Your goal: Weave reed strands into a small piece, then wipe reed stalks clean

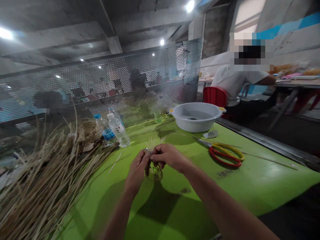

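Note:
A small woven piece of pale plant strips [157, 172] is held above the green table [197, 200], its loose ends fanning out behind my fingers. My left hand [138, 166] is closed on its left side, thumb on top. From the right, my right hand [168, 156] pinches the same piece, its fingertips close to the left thumb. Something small and shiny shows at the left fingertips, too small to make out. Scissors [225, 155] with red and yellow handles lie to the right of my hands.
Long dry strips [57, 180] are heaped at the left. Two plastic bottles [119, 130] stand behind them. A white basin [197, 116] sits at the back, near a green-tinted cup [158, 116]. Behind the table is a perforated metal screen [100, 86]. A person [232, 80] sits at the right.

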Demonstrator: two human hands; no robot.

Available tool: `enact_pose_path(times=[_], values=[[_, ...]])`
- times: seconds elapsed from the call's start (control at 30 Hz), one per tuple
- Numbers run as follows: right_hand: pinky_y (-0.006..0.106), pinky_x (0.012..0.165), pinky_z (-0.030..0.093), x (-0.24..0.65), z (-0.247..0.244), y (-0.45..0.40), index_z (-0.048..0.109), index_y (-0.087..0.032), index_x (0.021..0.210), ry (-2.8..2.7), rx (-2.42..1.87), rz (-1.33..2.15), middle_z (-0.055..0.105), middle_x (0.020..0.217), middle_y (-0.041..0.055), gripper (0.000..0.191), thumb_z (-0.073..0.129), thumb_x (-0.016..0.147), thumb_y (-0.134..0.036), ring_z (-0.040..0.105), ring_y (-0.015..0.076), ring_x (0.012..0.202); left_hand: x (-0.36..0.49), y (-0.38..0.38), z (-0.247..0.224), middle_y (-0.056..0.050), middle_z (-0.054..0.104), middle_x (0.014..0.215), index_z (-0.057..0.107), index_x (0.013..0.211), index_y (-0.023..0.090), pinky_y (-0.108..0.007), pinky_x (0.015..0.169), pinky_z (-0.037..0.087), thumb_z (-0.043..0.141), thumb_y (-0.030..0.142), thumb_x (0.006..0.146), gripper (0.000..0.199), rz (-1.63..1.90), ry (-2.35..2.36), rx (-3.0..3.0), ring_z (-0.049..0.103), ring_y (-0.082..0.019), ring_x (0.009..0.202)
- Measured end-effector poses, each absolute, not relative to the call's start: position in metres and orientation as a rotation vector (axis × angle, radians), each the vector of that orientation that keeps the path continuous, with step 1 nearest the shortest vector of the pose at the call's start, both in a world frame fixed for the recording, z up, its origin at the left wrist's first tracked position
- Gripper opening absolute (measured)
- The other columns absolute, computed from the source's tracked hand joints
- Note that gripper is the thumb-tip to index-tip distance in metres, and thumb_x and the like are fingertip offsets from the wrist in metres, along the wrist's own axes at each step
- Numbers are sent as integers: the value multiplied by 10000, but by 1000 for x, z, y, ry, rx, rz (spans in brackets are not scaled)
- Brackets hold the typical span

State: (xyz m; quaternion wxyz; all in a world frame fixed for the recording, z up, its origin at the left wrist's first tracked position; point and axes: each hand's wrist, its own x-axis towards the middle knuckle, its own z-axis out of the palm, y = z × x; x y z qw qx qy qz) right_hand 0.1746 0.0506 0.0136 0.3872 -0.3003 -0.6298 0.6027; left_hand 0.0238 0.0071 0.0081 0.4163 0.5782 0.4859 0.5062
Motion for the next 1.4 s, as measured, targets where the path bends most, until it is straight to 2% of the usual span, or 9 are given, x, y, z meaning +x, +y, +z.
enact_pose_path(times=[0.1,0.27,0.4,0.63,1.07,1.4], values=[[201,433,406,174,14,50,595,-161,603,-1584,-756,1546,575,527,-39,258,758,641,-358,494,72,433,24,7,8,16,542,710,585,764,190,-196,566,408,603,511,836,329,1298,1215,1448,477,-116,650],[208,448,414,175,15,51,604,-159,637,-1518,-759,1558,586,541,-36,306,784,636,-406,493,73,446,21,6,6,34,495,648,549,747,201,-207,508,373,561,573,840,384,1272,1210,1367,438,-115,581],[214,441,401,176,14,54,605,-158,642,-1498,-786,1469,557,527,-41,354,784,637,-463,475,76,446,18,3,9,4,538,739,586,806,193,-234,599,433,493,562,884,388,1288,1196,1393,493,-138,680],[221,442,387,174,16,53,603,-160,661,-1443,-756,1441,563,567,-33,326,768,658,-441,468,75,447,18,4,16,-5,566,748,616,862,178,-229,606,433,584,413,856,237,1241,1115,1421,507,-143,701],[229,476,449,170,16,49,613,-162,688,-1414,-687,1403,582,616,-27,303,773,669,-419,509,85,491,13,10,7,2,604,724,653,820,164,-226,594,420,720,383,744,241,1372,1115,1338,523,-128,659],[230,454,441,164,11,49,620,-157,703,-1368,-689,1358,591,622,-25,296,777,663,-404,519,89,475,13,12,6,1,620,699,641,799,157,-234,575,444,773,371,699,271,1393,1067,1268,530,-116,624]])
